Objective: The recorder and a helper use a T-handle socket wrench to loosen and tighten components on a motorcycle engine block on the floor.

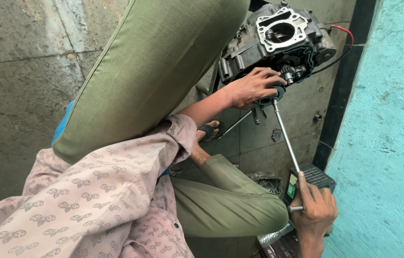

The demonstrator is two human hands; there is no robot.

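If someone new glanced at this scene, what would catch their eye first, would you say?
Probably the engine block at top centre, its round cylinder bore open. The left hand rests on its near side where a long metal wrench meets it; the right hand grips the wrench's handle end at bottom right.

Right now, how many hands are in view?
2. The left hand rests on the engine block at the socket end of the long metal wrench; the right hand holds its handle at lower right.
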